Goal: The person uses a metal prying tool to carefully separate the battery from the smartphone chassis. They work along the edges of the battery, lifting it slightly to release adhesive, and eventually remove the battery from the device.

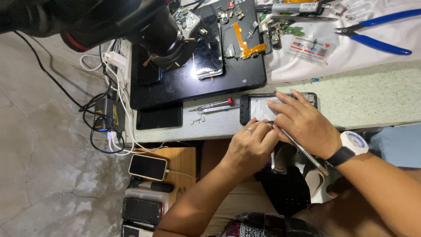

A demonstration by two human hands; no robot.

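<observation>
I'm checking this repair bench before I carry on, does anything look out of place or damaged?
The opened phone under both hands hangs partly over the counter's front edge. A few loose bent metal bits lie beside the small screwdriver. A tangle of cables hangs off the counter's end.

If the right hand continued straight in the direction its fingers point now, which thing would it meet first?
The right hand lies on the opened phone, fingers pointing up-left. Past the phone's edge it would probably first meet the small screwdriver on the bench, though depth is hard to judge.
</observation>
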